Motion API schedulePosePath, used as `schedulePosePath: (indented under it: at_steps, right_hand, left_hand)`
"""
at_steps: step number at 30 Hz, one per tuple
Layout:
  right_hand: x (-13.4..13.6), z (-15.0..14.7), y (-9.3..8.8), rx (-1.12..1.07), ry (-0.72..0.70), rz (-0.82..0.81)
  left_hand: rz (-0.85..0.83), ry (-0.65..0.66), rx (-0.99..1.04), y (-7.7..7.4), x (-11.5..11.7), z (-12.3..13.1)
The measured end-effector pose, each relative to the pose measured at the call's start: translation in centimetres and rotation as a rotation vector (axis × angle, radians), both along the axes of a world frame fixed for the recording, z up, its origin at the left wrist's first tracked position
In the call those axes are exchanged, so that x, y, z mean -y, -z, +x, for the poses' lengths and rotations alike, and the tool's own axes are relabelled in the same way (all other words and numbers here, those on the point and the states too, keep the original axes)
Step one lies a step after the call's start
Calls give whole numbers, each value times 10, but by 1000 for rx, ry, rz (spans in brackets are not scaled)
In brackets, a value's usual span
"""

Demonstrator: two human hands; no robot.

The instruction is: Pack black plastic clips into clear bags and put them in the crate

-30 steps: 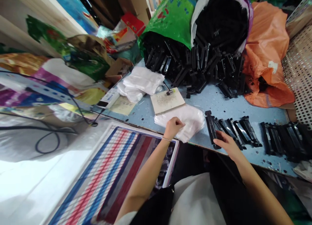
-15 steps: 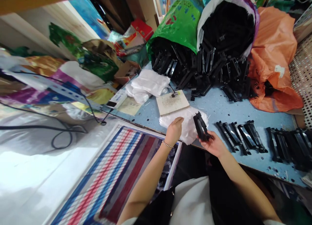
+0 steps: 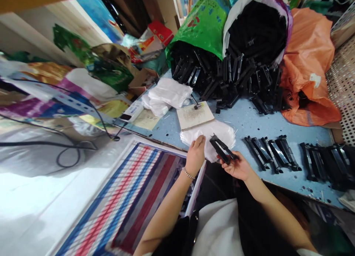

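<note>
My right hand (image 3: pixel 236 167) grips a long black plastic part (image 3: pixel 222 149) at the near edge of the blue table (image 3: pixel 249 123), its far end pointing up and left. My left hand (image 3: pixel 195 156) rests on a stack of thin white plastic bags (image 3: pixel 219 132), fingers closed in a pinch on the top bag. To the right of my hands, rows of the same black parts (image 3: pixel 273 152) lie side by side on the table.
Green (image 3: pixel 203 23), white and orange (image 3: pixel 307 60) sacks at the back spill a heap of black parts (image 3: pixel 235 82). A small board (image 3: pixel 194 116) and more folded white bags (image 3: pixel 169 95) lie behind the stack. A striped woven sack (image 3: pixel 133 200) stands open at my left.
My right hand took a black part from the row on the table and brought it left toward the bag stack. My left hand stayed on the bags.
</note>
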State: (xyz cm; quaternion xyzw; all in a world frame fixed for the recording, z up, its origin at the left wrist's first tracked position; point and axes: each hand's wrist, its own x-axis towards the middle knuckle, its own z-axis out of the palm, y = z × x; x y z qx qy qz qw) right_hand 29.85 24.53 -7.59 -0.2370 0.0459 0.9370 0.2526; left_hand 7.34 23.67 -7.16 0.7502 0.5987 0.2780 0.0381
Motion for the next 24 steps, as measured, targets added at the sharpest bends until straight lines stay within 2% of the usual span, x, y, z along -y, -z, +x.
schedulePosePath:
  at_steps: [4, 6, 8, 10, 13, 15, 17, 19, 21, 23, 24]
  right_hand:
    - [3, -8, -3, 155, 6, 147]
    - [8, -13, -11, 363, 58, 332]
    - [15, -15, -22, 562, 87, 555]
    - [20, -12, -32, 601, 71, 621]
    - [23, -5, -37, 436, 90, 447]
    - [24, -5, -35, 476, 121, 468]
    - [28, -9, -34, 714, 125, 685]
    - [37, -14, -38, 959, 102, 977]
    - [47, -12, -48, 985, 15, 1231]
    - [51, 1, -60, 874, -138, 1399]
    - [50, 12, -64, 894, -198, 1468]
  left_hand:
    - [35, 319, 180, -16, 12, 20]
    - [18, 452, 274, -25, 22, 28]
    - [-8, 515, 349, -30, 30, 29]
    - [-3, 502, 403, -30, 37, 26]
    - [59, 399, 420, -26, 44, 21]
    - [80, 403, 397, -22, 49, 25]
    - [60, 492, 344, -21, 53, 34]
    - [40, 538, 283, -26, 57, 43]
    - [52, 487, 269, -40, 64, 41]
    - [21, 401, 311, -59, 75, 24]
    - [-34, 375, 329, -68, 81, 11]
